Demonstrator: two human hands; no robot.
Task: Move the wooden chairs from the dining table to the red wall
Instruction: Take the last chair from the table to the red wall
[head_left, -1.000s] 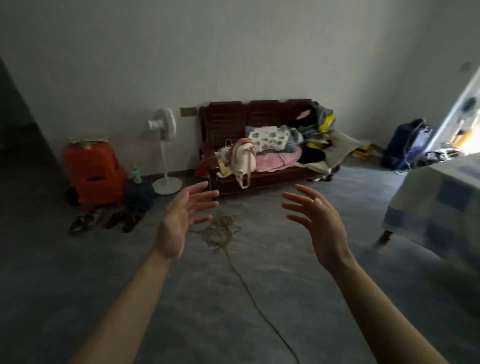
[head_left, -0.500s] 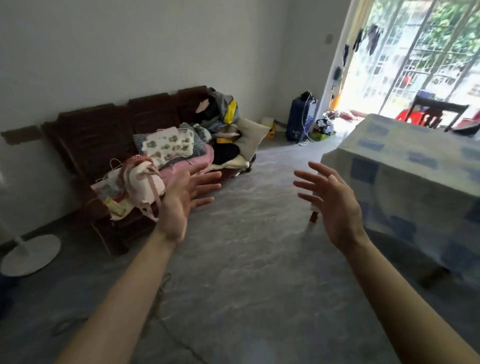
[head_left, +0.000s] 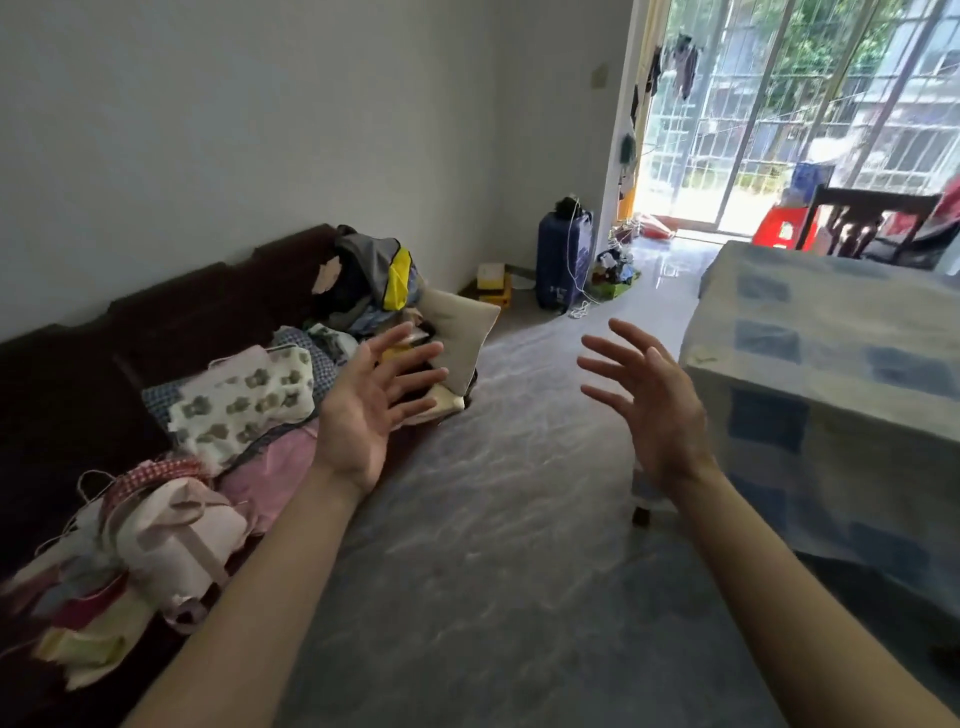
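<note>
The dining table (head_left: 831, 374), draped in a blue-and-white checked cloth, fills the right side of the head view. Behind its far edge stands a dark wooden chair (head_left: 872, 218), only its backrest showing. My left hand (head_left: 371, 402) is raised in mid-air in front of the sofa, palm facing right, fingers spread, holding nothing. My right hand (head_left: 649, 402) is raised just left of the table's near corner, fingers spread and empty. No red wall is in view.
A dark sofa (head_left: 171, 322) piled with clothes and bags runs along the left wall. A blue suitcase (head_left: 563, 260) stands by the balcony door. Red plastic stools (head_left: 779, 226) sit beyond the table. Grey floor (head_left: 493, 519) lies between sofa and table.
The view has swung to the right: the fan and orange case left the frame, while the dining table, a chair and the balcony door came in. Both hands stay raised and empty.
</note>
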